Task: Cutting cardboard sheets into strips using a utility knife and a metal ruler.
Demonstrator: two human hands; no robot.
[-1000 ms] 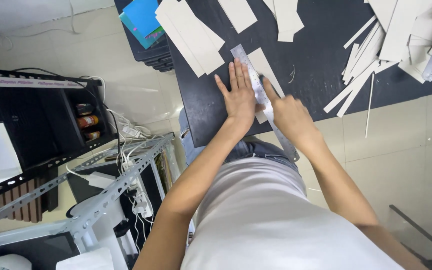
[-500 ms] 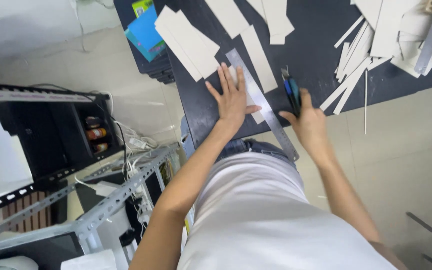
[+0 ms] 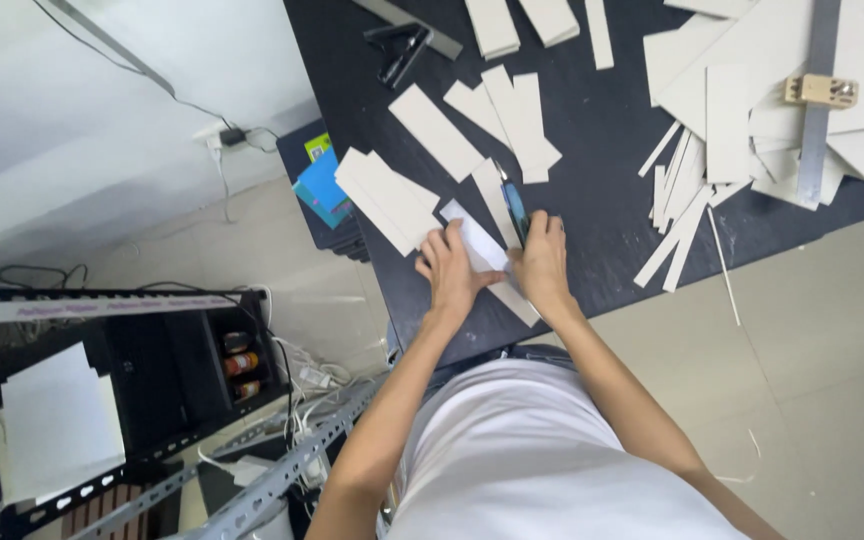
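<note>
The person stands at the near edge of a dark worktop [image 3: 592, 150], both forearms reaching out over it. The left hand [image 3: 450, 268] lies flat, fingers spread, pressing a clear ruler [image 3: 477, 243] down on a pale card strip [image 3: 514, 300] that runs slantwise toward the edge. The right hand [image 3: 544, 262] is closed around a blue knife [image 3: 516, 212], whose tip points away from the body and sits right beside the ruler's edge, touching or nearly touching the card.

This looks like a straight cut along the ruler. To do it well, the flat hand should bear down evenly so the ruler cannot pivot, with its fingertips kept back from the cutting edge. The blade wants to ride against the ruler at a low angle, drawn in one steady stroke with light pressure; several light passes are safer than one hard one. The strip overhangs toward the edge, so the near end may lift if not pinned.

Just beyond the hands lie more cut strips [image 3: 517, 115], some fanned and overlapping. Farther left is a black stapler-like tool [image 3: 397, 45]. To the far right, a heap of card offcuts [image 3: 742, 120] carries a long metal rule [image 3: 818, 100] with a small wooden block [image 3: 824, 90] on it.
</note>
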